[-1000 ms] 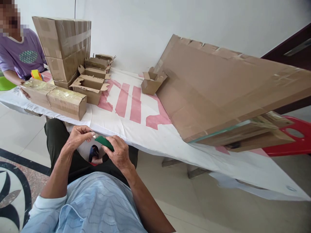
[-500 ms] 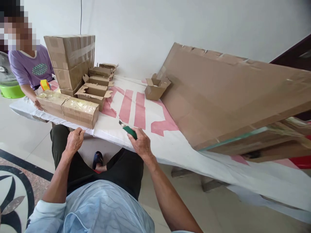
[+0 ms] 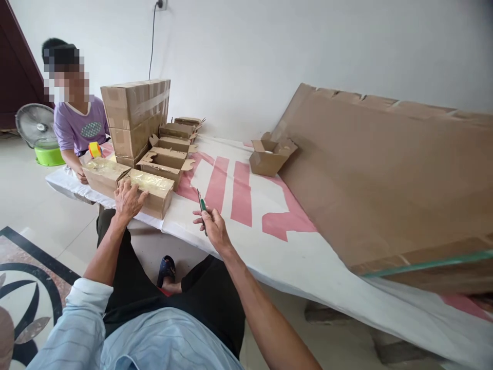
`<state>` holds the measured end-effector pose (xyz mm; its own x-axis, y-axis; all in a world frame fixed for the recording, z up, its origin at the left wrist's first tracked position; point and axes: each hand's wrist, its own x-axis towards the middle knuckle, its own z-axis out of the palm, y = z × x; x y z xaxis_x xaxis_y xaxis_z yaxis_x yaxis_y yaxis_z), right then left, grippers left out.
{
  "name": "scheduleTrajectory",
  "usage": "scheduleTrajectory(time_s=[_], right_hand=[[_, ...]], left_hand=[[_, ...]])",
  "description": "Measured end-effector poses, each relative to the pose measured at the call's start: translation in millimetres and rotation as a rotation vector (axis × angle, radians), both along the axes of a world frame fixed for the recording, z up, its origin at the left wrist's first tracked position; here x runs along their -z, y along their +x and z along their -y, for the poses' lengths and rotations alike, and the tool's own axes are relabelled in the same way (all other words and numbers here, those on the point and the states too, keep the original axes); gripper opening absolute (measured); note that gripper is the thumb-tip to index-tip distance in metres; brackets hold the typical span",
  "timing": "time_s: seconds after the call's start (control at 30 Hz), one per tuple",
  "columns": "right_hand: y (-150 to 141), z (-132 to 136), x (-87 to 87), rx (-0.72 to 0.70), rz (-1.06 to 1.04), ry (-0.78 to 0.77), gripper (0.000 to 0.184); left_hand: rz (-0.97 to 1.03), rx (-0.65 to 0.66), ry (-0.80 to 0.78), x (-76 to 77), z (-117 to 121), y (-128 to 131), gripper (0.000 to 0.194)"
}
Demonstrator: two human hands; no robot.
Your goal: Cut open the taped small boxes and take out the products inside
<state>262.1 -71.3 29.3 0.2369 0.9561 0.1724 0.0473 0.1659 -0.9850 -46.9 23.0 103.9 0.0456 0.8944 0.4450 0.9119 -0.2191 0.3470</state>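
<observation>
In the head view my left hand (image 3: 128, 199) lies with fingers spread against the near side and top edge of a taped cardboard box (image 3: 157, 199). A second taped box (image 3: 100, 172) stands end to end with it on the left, and clear tape shines along both tops. My right hand (image 3: 214, 227) grips a green utility knife (image 3: 202, 203) over the table, its blade pointing up and away from me. The knife is apart from the boxes. A co-worker's hand (image 3: 82, 176) rests by the far end of the second box.
Stacked sealed boxes (image 3: 133, 108) and several open cartons (image 3: 164, 159) stand behind. A small open box (image 3: 267, 159) leans near a large cardboard sheet (image 3: 385, 180) on the right. A yellow tape roll (image 3: 94, 149) sits by the co-worker (image 3: 82, 123). A white and pink cloth (image 3: 219, 185) covers the table.
My left hand has moved forward from the table edge onto the near taped box and its fingers have spread. The knife has turned more upright in my right hand. The view has shifted left.
</observation>
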Motion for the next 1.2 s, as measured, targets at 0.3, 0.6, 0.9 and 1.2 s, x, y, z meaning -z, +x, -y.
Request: scheduleTrajectory(time_s=[0.3,0.6,0.9,1.2], right_hand=[[0,-11,-6.6,0.044,-0.006,-0.005,0.059],[11,-13,-7.8,0.040,-0.038,-0.017,0.062],[28,-6,4.4,0.145,-0.016,0.017,0.064],[34,11,-1.3,0.144,0.052,0.033,0.056]], left_hand=[[0.070,0.232,0.056,0.7,29,7,0.034],[0.625,0.222,-0.175,1.8,-17,-11,0.046],[0.975,0.434,-0.465,0.3,7,3,0.062],[0.994,0.364,-0.362,4.3,-17,31,0.054]])
